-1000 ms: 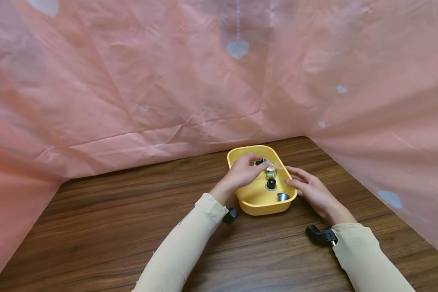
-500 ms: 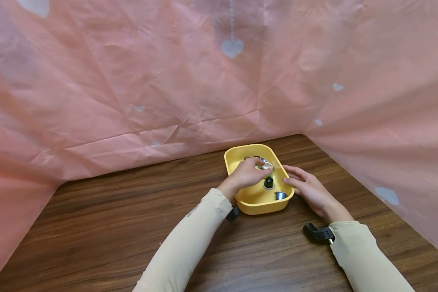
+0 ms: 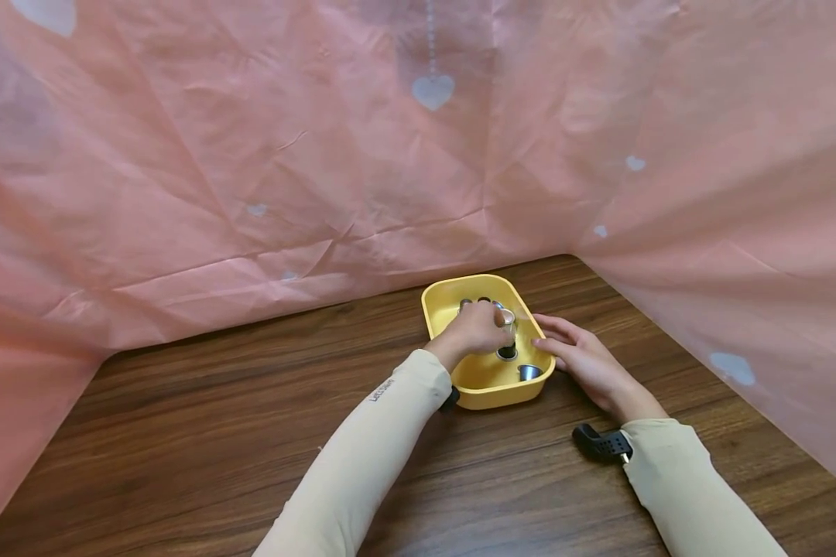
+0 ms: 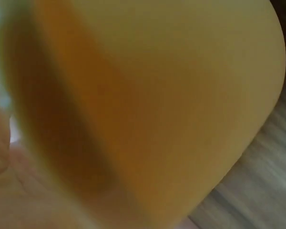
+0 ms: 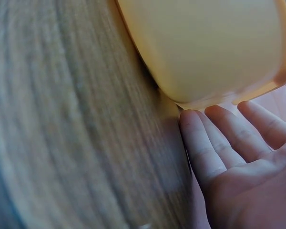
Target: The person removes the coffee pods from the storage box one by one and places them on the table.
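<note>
A yellow plastic tub [image 3: 484,401] holds several coffee capsules. My left hand [image 3: 475,329] reaches down into it, fingertips at a dark capsule [image 3: 506,353] whose top they cover. Whether the fingers pinch it is hidden. A silver capsule [image 3: 529,373] lies on its side near the front right corner, and a pale-lidded capsule [image 3: 507,316] shows just beyond my fingers. My right hand [image 3: 588,367] holds the tub's right wall, thumb over the rim and fingers against the outside. In the right wrist view those fingers [image 5: 240,132] are nearly straight against the wall.
The tub stands on a dark wood-grain table [image 3: 251,402], toward its back right. A pink sheet [image 3: 306,155] with pale hearts hangs behind the table and along both sides. In the left wrist view, the blurred tub wall [image 4: 195,95] fills most of the picture.
My left hand has moved nearer and lower inside the tub, from the pale-lidded capsule to the dark one. My right hand keeps its place at the tub. The head view has shifted slightly.
</note>
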`<act>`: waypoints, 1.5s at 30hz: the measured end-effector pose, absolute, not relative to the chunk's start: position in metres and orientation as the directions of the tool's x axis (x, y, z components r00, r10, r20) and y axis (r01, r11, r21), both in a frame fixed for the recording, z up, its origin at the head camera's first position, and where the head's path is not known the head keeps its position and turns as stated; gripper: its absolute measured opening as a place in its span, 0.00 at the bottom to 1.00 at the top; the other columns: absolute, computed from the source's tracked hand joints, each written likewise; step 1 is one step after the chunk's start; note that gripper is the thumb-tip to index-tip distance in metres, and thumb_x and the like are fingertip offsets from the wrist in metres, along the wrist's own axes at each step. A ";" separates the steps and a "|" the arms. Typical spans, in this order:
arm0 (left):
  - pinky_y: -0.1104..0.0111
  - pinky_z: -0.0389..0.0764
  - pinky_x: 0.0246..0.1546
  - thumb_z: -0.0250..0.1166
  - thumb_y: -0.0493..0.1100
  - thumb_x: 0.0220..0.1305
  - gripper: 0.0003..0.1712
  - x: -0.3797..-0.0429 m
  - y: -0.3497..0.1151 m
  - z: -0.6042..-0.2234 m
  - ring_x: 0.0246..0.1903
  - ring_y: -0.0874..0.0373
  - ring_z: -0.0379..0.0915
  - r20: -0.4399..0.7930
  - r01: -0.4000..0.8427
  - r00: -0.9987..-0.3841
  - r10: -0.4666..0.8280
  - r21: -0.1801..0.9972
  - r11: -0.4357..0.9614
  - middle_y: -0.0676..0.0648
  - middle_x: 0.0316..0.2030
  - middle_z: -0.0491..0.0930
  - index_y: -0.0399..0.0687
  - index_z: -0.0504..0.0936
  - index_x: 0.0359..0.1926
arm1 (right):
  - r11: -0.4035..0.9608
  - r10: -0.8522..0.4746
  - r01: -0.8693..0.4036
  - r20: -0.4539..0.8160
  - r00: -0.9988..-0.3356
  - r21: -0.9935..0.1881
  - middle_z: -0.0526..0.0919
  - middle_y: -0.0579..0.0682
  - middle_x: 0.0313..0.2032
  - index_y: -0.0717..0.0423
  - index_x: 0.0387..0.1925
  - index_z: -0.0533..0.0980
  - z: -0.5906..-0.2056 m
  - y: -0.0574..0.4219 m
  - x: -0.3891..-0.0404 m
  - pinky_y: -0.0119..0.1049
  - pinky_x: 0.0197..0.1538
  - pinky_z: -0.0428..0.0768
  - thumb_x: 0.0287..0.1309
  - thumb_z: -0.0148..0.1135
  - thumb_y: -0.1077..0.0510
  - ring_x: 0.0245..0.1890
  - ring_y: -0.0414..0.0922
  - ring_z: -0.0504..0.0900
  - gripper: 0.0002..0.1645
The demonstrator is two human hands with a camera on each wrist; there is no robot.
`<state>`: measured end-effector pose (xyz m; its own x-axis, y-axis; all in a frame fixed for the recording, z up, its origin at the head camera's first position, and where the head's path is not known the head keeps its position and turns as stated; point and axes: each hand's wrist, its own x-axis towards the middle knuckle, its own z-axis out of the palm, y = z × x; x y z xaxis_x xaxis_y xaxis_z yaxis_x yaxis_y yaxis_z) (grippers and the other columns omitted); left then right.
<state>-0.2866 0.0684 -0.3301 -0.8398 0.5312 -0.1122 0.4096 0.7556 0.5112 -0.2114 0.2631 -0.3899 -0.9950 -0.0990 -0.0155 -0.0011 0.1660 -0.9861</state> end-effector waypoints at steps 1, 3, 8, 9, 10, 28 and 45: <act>0.68 0.79 0.44 0.70 0.48 0.71 0.14 -0.285 0.071 -0.329 0.44 0.56 0.77 -0.113 0.424 -0.843 0.525 0.460 0.780 0.48 0.48 0.88 0.45 0.90 0.50 | 0.164 -0.100 -0.002 -0.014 -0.995 -0.986 0.63 0.68 0.80 0.61 0.84 0.55 -0.390 0.263 -0.211 0.19 0.59 0.78 0.81 0.56 0.53 0.59 0.26 0.78 0.40; 0.66 0.77 0.38 0.73 0.47 0.65 0.06 -0.305 0.081 -0.350 0.38 0.57 0.75 -0.128 0.449 -0.840 0.527 0.383 0.807 0.51 0.38 0.85 0.51 0.89 0.38 | 0.163 -0.101 -0.001 -0.015 -0.995 -0.987 0.63 0.68 0.80 0.61 0.84 0.55 -0.390 0.263 -0.211 0.19 0.59 0.78 0.81 0.56 0.53 0.60 0.27 0.78 0.40; 0.63 0.79 0.31 0.78 0.52 0.55 0.11 -0.374 0.103 -0.421 0.34 0.60 0.77 -0.147 0.503 -0.815 0.561 0.301 0.810 0.57 0.30 0.81 0.63 0.83 0.25 | 0.158 -0.102 0.003 -0.019 -0.995 -0.987 0.63 0.68 0.80 0.60 0.84 0.55 -0.390 0.262 -0.211 0.20 0.59 0.79 0.81 0.57 0.52 0.61 0.28 0.78 0.40; 0.63 0.80 0.31 0.79 0.53 0.55 0.11 -0.380 0.105 -0.427 0.35 0.60 0.78 -0.156 0.509 -0.809 0.567 0.297 0.808 0.57 0.32 0.82 0.64 0.84 0.26 | 0.157 -0.102 0.003 -0.019 -0.995 -0.988 0.63 0.67 0.80 0.60 0.84 0.55 -0.391 0.262 -0.211 0.20 0.59 0.79 0.81 0.57 0.52 0.61 0.28 0.78 0.41; 0.64 0.80 0.30 0.79 0.54 0.55 0.10 -0.385 0.107 -0.432 0.36 0.61 0.78 -0.161 0.514 -0.805 0.572 0.292 0.806 0.57 0.33 0.83 0.65 0.84 0.27 | 0.157 -0.103 0.003 -0.019 -0.995 -0.988 0.63 0.67 0.80 0.60 0.84 0.55 -0.391 0.262 -0.211 0.20 0.59 0.79 0.81 0.57 0.52 0.61 0.28 0.78 0.41; 0.63 0.80 0.31 0.77 0.44 0.61 0.10 -0.320 0.091 -0.374 0.31 0.58 0.77 -0.138 0.470 -0.837 0.529 0.312 0.826 0.53 0.30 0.80 0.54 0.83 0.29 | 0.162 -0.111 0.003 -0.021 -0.994 -0.987 0.63 0.67 0.80 0.60 0.84 0.55 -0.393 0.263 -0.212 0.20 0.59 0.79 0.81 0.56 0.53 0.65 0.34 0.78 0.40; 0.68 0.79 0.34 0.75 0.54 0.64 0.21 -0.353 0.095 -0.391 0.22 0.64 0.73 -0.246 0.470 -0.811 0.530 0.265 0.842 0.59 0.16 0.78 0.57 0.82 0.17 | 0.179 -0.111 -0.002 -0.018 -0.994 -0.984 0.63 0.68 0.80 0.61 0.84 0.54 -0.393 0.266 -0.214 0.19 0.59 0.78 0.81 0.57 0.52 0.70 0.41 0.75 0.41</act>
<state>-0.3534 0.0955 -0.3907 -0.8113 0.5301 -0.2464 0.4699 0.8421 0.2646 -0.2137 0.2659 -0.3931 -0.9937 -0.1109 -0.0184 -0.0017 0.1793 -0.9838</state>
